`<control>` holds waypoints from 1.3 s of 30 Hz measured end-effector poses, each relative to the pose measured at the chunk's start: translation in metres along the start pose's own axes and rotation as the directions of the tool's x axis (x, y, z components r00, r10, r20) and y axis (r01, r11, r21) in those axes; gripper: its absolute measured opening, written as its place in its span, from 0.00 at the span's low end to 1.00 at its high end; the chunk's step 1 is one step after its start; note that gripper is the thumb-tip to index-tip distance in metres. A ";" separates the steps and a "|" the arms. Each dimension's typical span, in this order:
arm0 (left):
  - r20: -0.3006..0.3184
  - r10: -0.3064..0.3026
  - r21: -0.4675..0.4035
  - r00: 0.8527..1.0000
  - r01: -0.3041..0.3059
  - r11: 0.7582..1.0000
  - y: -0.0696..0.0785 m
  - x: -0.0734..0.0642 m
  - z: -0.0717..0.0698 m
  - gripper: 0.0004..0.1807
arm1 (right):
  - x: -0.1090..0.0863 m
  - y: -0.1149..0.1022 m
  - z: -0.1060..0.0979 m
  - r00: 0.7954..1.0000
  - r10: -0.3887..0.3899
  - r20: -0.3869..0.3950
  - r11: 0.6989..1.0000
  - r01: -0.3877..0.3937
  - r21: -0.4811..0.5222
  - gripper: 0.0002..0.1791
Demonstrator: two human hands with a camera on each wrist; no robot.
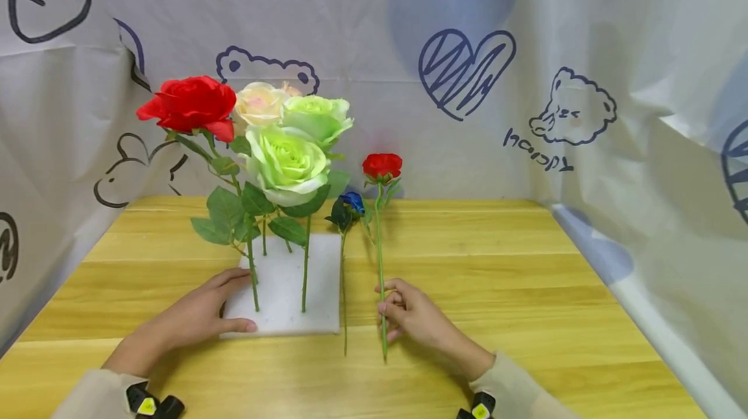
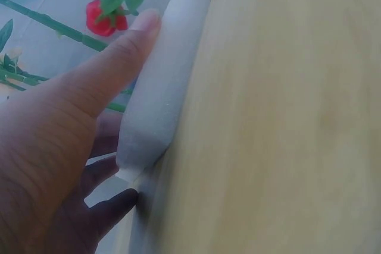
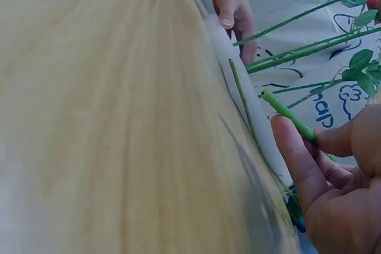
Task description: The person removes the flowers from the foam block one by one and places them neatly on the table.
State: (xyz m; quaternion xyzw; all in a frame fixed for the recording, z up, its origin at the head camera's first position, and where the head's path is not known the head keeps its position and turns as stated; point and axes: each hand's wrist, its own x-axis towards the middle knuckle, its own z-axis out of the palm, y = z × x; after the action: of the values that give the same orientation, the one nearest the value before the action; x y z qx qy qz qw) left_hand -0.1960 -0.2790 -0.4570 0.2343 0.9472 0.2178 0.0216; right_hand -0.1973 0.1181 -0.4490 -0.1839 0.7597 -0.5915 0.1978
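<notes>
R hand (image 1: 413,317): rm R, blue rose (image 1: 353,202) blocks L.

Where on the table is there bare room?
Bare wood lies between the right hand and right cloth; a smaller patch between the left hand and left cloth. Crowded: the white block, bearing stems, and beside it the blue rose.

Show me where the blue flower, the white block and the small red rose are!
Blue flower (image 1: 353,202): head view, on its petals.
White block (image 1: 323,279): head view, on its bare top.
Small red rose (image 1: 382,165): head view, on its petals.
</notes>
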 end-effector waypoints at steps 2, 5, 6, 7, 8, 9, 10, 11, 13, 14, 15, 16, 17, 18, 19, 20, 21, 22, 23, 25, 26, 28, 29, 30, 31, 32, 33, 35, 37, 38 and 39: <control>-0.004 -0.002 0.000 1.000 0.002 1.000 0.000 0.000 0.000 0.55 | 0.000 0.001 0.001 1.000 0.019 -0.007 1.000 -0.018 0.014 0.21; -0.003 -0.007 0.000 1.000 0.007 1.000 0.001 0.000 -0.001 0.55 | -0.001 0.001 0.003 0.999 0.047 -0.016 0.998 -0.046 0.031 0.20; -0.001 -0.009 -0.001 1.000 0.009 1.000 0.001 0.000 -0.001 0.55 | -0.002 0.001 0.003 0.998 0.054 -0.017 0.998 -0.053 0.035 0.20; 0.000 -0.011 -0.003 1.000 0.011 1.000 0.002 0.000 -0.002 0.55 | -0.002 0.001 0.004 0.998 0.061 -0.018 0.997 -0.060 0.039 0.19; 0.000 -0.009 -0.002 1.000 0.009 1.000 0.003 0.000 -0.002 0.54 | -0.003 0.001 0.004 0.998 0.066 -0.017 0.997 -0.065 0.045 0.19; 0.000 -0.008 -0.001 1.000 0.008 1.000 0.003 0.000 -0.003 0.54 | -0.003 0.002 0.005 0.998 0.069 -0.016 0.996 -0.068 0.051 0.19; -0.001 -0.006 -0.001 1.000 0.006 1.000 0.003 0.000 -0.004 0.54 | -0.004 0.002 0.005 0.997 0.070 -0.014 0.996 -0.069 0.057 0.19; -0.002 -0.004 -0.001 1.000 0.004 1.000 0.004 0.000 -0.004 0.53 | -0.004 0.003 0.005 0.997 0.073 -0.012 0.995 -0.072 0.066 0.18; -0.003 0.001 0.002 1.000 -0.001 1.000 0.005 0.000 -0.005 0.53 | -0.004 0.004 0.006 0.997 0.074 -0.005 0.994 -0.073 0.083 0.18; -0.002 0.003 0.005 1.000 -0.003 1.000 0.005 0.000 -0.005 0.52 | -0.004 0.005 0.006 0.997 0.075 -0.004 0.993 -0.074 0.089 0.18; -0.001 0.001 0.004 1.000 -0.001 1.000 0.005 0.000 -0.005 0.52 | -0.004 0.006 0.006 0.997 0.074 -0.003 0.993 -0.073 0.094 0.18; -0.001 0.002 0.005 1.000 -0.002 1.000 0.006 0.000 -0.005 0.52 | -0.004 0.006 0.006 0.997 0.075 -0.004 0.992 -0.074 0.099 0.19; -0.001 0.003 0.005 1.000 -0.003 1.000 0.006 0.000 -0.005 0.52 | -0.004 0.007 0.006 0.997 0.077 -0.005 0.992 -0.076 0.103 0.19; -0.001 0.004 0.006 1.000 -0.004 1.000 0.006 0.000 -0.005 0.52 | -0.004 0.008 0.006 0.997 0.080 -0.006 0.991 -0.079 0.107 0.19; -0.002 0.005 0.007 1.000 -0.005 1.000 0.006 0.000 -0.005 0.52 | -0.003 0.008 0.006 0.996 0.084 -0.007 0.991 -0.083 0.108 0.19; -0.002 0.006 0.008 1.000 -0.006 1.000 0.006 0.000 -0.005 0.52 | -0.003 0.009 0.006 0.996 0.086 -0.008 0.991 -0.084 0.106 0.19; -0.002 0.008 0.008 1.000 -0.008 1.000 0.005 0.000 -0.005 0.52 | -0.003 0.009 0.006 0.996 0.087 -0.008 0.991 -0.086 0.105 0.19; -0.003 0.008 0.009 1.000 -0.008 1.000 0.005 0.000 -0.005 0.52 | -0.003 0.009 0.005 0.996 0.090 -0.008 0.991 -0.089 0.103 0.19; -0.003 0.007 0.009 1.000 -0.007 1.000 0.005 0.001 -0.005 0.52 | -0.003 0.010 0.005 0.996 0.092 -0.006 0.991 -0.091 0.098 0.18; -0.004 0.006 0.011 1.000 -0.006 1.000 0.005 0.001 -0.005 0.52 | -0.003 0.011 0.005 0.995 0.097 -0.006 0.991 -0.096 0.091 0.18; -0.004 0.005 0.012 1.000 -0.005 1.000 0.005 0.001 -0.005 0.52 | -0.003 0.011 0.005 0.995 0.098 -0.005 0.991 -0.097 0.089 0.18; -0.005 0.004 0.015 1.000 -0.004 1.000 0.005 0.001 -0.005 0.52 | -0.003 0.012 0.005 0.994 0.105 -0.004 0.991 -0.104 0.087 0.18; -0.006 0.005 0.016 1.000 -0.005 1.000 0.005 0.001 -0.005 0.52 | -0.003 0.013 0.005 0.994 0.108 -0.002 0.990 -0.107 0.089 0.18; -0.005 0.002 0.016 1.000 -0.002 1.000 0.005 0.001 -0.005 0.52 | -0.003 0.013 0.005 0.994 0.111 -0.002 0.990 -0.111 0.090 0.18; -0.004 0.004 0.017 1.000 -0.004 1.000 0.005 0.001 -0.005 0.53 | -0.003 0.014 0.005 0.994 0.113 0.000 0.989 -0.112 0.092 0.18; -0.002 0.001 0.016 1.000 -0.001 1.000 0.005 0.001 -0.005 0.53 | -0.003 0.015 0.005 0.994 0.114 0.002 0.989 -0.113 0.093 0.18; -0.001 -0.001 0.015 1.000 0.001 1.000 0.005 0.001 -0.005 0.53 | -0.003 0.015 0.005 0.993 0.114 0.004 0.989 -0.114 0.092 0.19; 0.002 -0.007 0.012 1.000 0.007 1.000 0.005 0.000 -0.004 0.53 | -0.003 0.016 0.004 0.993 0.115 0.006 0.989 -0.115 0.088 0.20; 0.003 -0.003 0.012 1.000 0.003 1.000 0.005 0.000 -0.004 0.53 | -0.003 0.016 0.004 0.993 0.115 0.008 0.990 -0.115 0.080 0.23; 0.002 -0.006 0.012 1.000 0.006 1.000 0.004 0.001 -0.003 0.53 | -0.003 0.017 0.004 0.993 0.115 0.009 0.990 -0.115 0.078 0.24; 0.002 -0.006 0.012 1.000 0.006 1.000 0.004 0.001 -0.003 0.53 | -0.003 0.017 0.004 0.993 0.114 0.010 0.991 -0.115 0.072 0.26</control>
State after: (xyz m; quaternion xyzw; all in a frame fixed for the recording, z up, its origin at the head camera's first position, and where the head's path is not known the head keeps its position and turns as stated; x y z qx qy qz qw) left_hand -0.1953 -0.2768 -0.4523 0.2320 0.9491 0.2118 0.0219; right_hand -0.1933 0.1207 -0.4658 -0.1344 0.7465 -0.6058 0.2401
